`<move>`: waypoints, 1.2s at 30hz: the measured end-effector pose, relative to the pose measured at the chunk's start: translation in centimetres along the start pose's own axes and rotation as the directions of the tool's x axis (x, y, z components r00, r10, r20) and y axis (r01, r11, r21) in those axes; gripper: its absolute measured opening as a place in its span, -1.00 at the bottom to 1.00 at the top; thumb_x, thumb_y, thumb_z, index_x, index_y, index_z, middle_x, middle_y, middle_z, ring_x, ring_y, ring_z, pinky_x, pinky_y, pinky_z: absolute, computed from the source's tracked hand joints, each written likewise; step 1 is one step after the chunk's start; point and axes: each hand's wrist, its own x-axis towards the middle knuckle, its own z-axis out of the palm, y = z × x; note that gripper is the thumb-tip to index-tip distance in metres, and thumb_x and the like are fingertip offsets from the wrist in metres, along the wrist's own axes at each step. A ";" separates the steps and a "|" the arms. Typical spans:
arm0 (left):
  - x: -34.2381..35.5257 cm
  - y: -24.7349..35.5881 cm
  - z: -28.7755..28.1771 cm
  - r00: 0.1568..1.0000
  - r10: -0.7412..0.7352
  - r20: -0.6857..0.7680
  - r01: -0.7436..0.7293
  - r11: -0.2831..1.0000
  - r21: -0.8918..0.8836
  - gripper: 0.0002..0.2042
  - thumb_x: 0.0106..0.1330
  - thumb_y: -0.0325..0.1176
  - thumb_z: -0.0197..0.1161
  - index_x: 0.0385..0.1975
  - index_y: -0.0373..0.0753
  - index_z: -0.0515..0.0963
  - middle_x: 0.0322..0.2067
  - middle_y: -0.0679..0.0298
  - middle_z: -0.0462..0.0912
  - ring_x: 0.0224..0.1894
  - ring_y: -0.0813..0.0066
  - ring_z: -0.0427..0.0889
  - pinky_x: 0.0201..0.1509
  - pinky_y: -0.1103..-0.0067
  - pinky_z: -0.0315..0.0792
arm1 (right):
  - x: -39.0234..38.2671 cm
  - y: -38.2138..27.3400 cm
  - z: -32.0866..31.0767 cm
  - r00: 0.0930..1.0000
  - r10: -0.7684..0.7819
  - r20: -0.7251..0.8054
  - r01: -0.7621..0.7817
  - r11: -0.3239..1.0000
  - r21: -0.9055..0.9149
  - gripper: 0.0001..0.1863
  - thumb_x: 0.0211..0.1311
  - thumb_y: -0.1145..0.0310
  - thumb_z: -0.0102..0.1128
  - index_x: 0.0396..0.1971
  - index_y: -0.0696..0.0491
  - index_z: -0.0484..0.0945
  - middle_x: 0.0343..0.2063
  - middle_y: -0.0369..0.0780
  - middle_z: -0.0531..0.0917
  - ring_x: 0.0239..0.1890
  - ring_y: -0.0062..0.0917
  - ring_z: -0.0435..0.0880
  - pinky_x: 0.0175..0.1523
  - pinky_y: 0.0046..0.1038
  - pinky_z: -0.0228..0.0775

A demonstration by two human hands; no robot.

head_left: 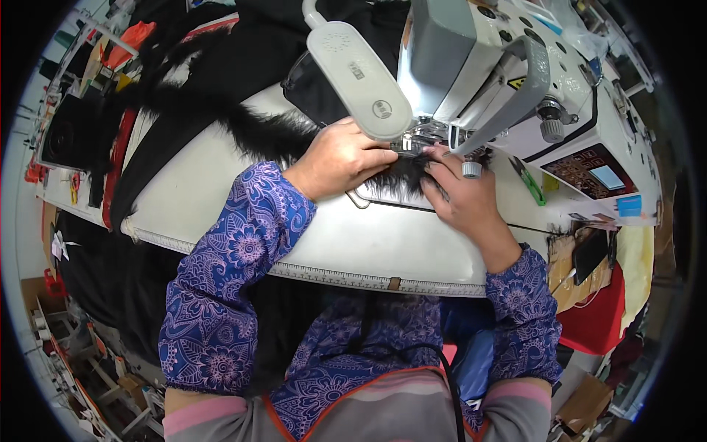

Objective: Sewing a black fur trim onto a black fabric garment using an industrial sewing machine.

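A strip of black feather trim (265, 132) runs from the far left to the presser foot of a white and grey sewing machine (442, 66). My left hand (340, 160) is closed on the trim just left of the foot, thumb and fingers together. On the other side of the foot, my right hand (465, 190) has curled fingers on the fluffy trim (401, 179). The fingertips of both hands are close to the needle area, partly hidden by the lamp head and the machine. Black cloth (221, 70) lies behind the trim.
A white lamp head (361, 81) hangs over the work. Green-handled snips (532, 182) lie right of my right hand. A ruler tape (339, 276) follows the table's front edge. A dark phone-like object (591, 253) rests at the right, above red cloth (595, 320).
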 end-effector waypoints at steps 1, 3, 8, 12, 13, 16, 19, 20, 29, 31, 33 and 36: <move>0.1 0.0 0.0 1.000 0.013 0.013 -0.013 1.000 0.016 -0.77 -0.01 -0.48 0.40 -0.30 -0.19 0.66 -0.24 0.32 0.63 -0.24 0.34 0.57 -0.15 0.46 0.51 | 0.0 0.0 -0.1 0.999 -0.037 -0.004 0.037 0.999 0.009 -0.78 -0.10 0.36 0.40 -0.39 0.06 0.61 -0.18 -0.25 0.67 -0.04 -0.38 0.65 -0.10 -0.35 0.53; 0.1 0.0 0.0 1.000 0.022 0.007 -0.022 1.000 0.012 -0.78 -0.02 -0.49 0.40 -0.31 -0.20 0.66 -0.24 0.32 0.63 -0.23 0.34 0.58 -0.15 0.46 0.51 | -0.1 0.0 -0.3 0.997 -0.072 -0.009 0.072 0.997 0.015 -0.79 -0.09 0.35 0.41 -0.42 0.05 0.61 -0.18 -0.25 0.67 -0.02 -0.40 0.64 -0.09 -0.34 0.54; 0.2 -0.1 0.4 0.999 -0.034 -0.019 0.032 0.996 -0.086 -0.80 -0.03 -0.52 0.40 -0.36 -0.24 0.65 -0.25 0.29 0.65 -0.19 0.32 0.60 -0.16 0.45 0.52 | -0.1 0.0 0.0 0.998 -0.051 -0.023 0.053 0.990 0.128 -0.82 -0.09 0.37 0.42 -0.47 0.08 0.63 -0.23 -0.24 0.68 -0.10 -0.39 0.66 -0.11 -0.33 0.53; 0.1 -0.2 0.7 0.995 -0.096 0.003 0.096 0.984 -0.149 -0.79 -0.04 -0.52 0.41 -0.35 -0.25 0.65 -0.28 0.29 0.65 -0.24 0.32 0.59 -0.17 0.47 0.52 | 0.2 0.0 0.5 0.998 0.018 -0.055 -0.011 0.993 0.118 -0.83 -0.06 0.42 0.39 -0.40 0.07 0.65 -0.30 -0.25 0.68 -0.21 -0.39 0.66 -0.12 -0.36 0.52; 0.1 -0.3 0.7 0.996 -0.092 0.009 0.092 0.984 -0.155 -0.79 -0.04 -0.52 0.41 -0.35 -0.25 0.65 -0.28 0.29 0.65 -0.24 0.32 0.59 -0.17 0.47 0.52 | 0.2 0.0 0.5 0.998 0.016 -0.062 -0.009 0.993 0.115 -0.83 -0.06 0.42 0.39 -0.40 0.07 0.65 -0.30 -0.25 0.68 -0.21 -0.39 0.66 -0.12 -0.36 0.52; 0.0 -0.3 0.8 0.993 -0.111 0.024 0.114 0.973 -0.202 -0.80 -0.03 -0.53 0.41 -0.35 -0.27 0.65 -0.27 0.26 0.66 -0.21 0.27 0.59 -0.14 0.45 0.53 | 0.3 0.0 0.5 0.999 0.025 -0.025 -0.022 0.991 0.130 -0.82 -0.04 0.41 0.38 -0.36 0.03 0.66 -0.32 -0.26 0.68 -0.23 -0.39 0.66 -0.14 -0.38 0.50; 0.0 -0.1 0.8 0.996 -0.082 0.037 0.087 0.980 -0.180 -0.79 -0.03 -0.51 0.42 -0.35 -0.28 0.65 -0.25 0.24 0.66 -0.16 0.23 0.60 -0.09 0.42 0.53 | 0.5 -0.1 0.5 0.999 -0.001 -0.052 0.005 0.997 0.078 -0.81 -0.04 0.39 0.38 -0.36 0.02 0.65 -0.33 -0.28 0.68 -0.22 -0.40 0.65 -0.16 -0.39 0.50; 0.0 0.1 0.7 0.992 -0.102 0.068 0.112 0.981 -0.160 -0.79 -0.03 -0.49 0.42 -0.35 -0.29 0.65 -0.24 0.23 0.67 -0.14 0.21 0.61 -0.06 0.39 0.53 | 0.6 -0.1 0.4 0.999 -0.001 -0.052 0.004 0.998 0.064 -0.82 -0.04 0.39 0.38 -0.37 0.02 0.65 -0.33 -0.28 0.68 -0.23 -0.40 0.66 -0.17 -0.38 0.50; 0.2 0.9 0.7 0.989 -0.141 0.034 0.142 0.989 -0.046 -0.81 -0.06 -0.48 0.42 -0.39 -0.28 0.65 -0.26 0.22 0.67 -0.23 0.28 0.61 -0.21 0.45 0.57 | 0.4 -0.3 0.4 0.999 0.010 -0.033 -0.011 0.999 -0.042 -0.82 -0.07 0.43 0.37 -0.38 0.02 0.64 -0.30 -0.28 0.71 -0.31 -0.39 0.69 -0.22 -0.37 0.54; 0.2 1.0 0.9 0.991 -0.132 0.032 0.133 0.991 -0.021 -0.81 -0.06 -0.49 0.42 -0.39 -0.27 0.65 -0.27 0.24 0.67 -0.25 0.29 0.61 -0.23 0.45 0.57 | 0.5 -0.3 0.4 1.000 0.000 -0.027 -0.003 0.994 -0.107 -0.82 -0.07 0.43 0.36 -0.38 0.02 0.64 -0.30 -0.27 0.71 -0.30 -0.39 0.69 -0.21 -0.37 0.54; 0.2 1.1 1.0 0.992 -0.125 0.022 0.125 0.992 0.005 -0.81 -0.07 -0.49 0.42 -0.39 -0.27 0.65 -0.27 0.25 0.67 -0.26 0.30 0.61 -0.24 0.45 0.56 | 0.5 -0.3 0.2 1.000 -0.002 -0.017 0.000 0.993 -0.117 -0.79 -0.08 0.43 0.36 -0.35 0.02 0.65 -0.24 -0.30 0.70 -0.27 -0.39 0.69 -0.18 -0.36 0.54; 0.3 1.0 0.8 0.993 -0.115 0.032 0.115 0.993 0.002 -0.80 -0.08 -0.48 0.42 -0.39 -0.26 0.66 -0.25 0.27 0.67 -0.26 0.31 0.60 -0.23 0.45 0.56 | 0.4 -0.1 -0.5 1.000 -0.030 0.001 0.030 0.999 -0.012 -0.75 -0.07 0.42 0.35 -0.29 0.00 0.66 -0.16 -0.35 0.68 -0.20 -0.42 0.67 -0.13 -0.35 0.54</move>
